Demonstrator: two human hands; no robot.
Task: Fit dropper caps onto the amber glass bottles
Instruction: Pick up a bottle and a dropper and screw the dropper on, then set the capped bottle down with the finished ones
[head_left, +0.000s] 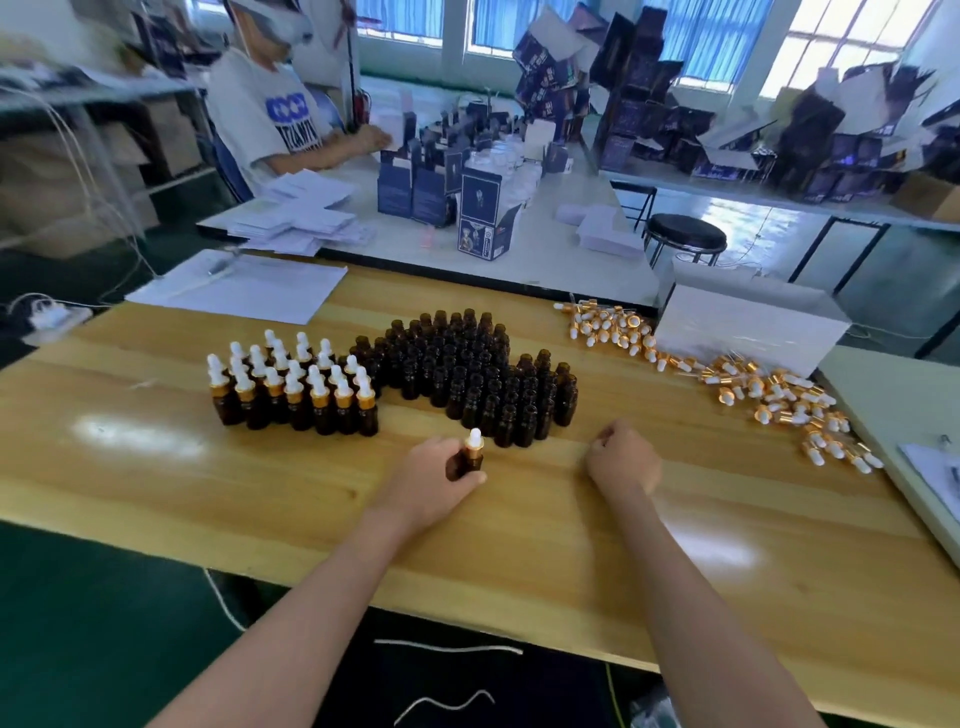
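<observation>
Dozens of uncapped amber bottles (467, 374) are standing in a tight block on the desk (156, 467), and the rest is sitting around that block so you are working in a line. The finished capped bottles (291, 395) are standing just left of it, and the loose dropper caps (769, 395) are lying strewn to its right.

Your left hand (434, 470) is gripping one capped bottle (470, 457) upright, just in front of the block's near edge. The fingers are wrapping the glass and the white bulb is poking out above them, so you are probably about to carry it to the finished group.

Your right hand (621, 457) is resting in front of the block's right corner, apart from that bottle. Its fingers are curling inward with nothing showing in them.
</observation>
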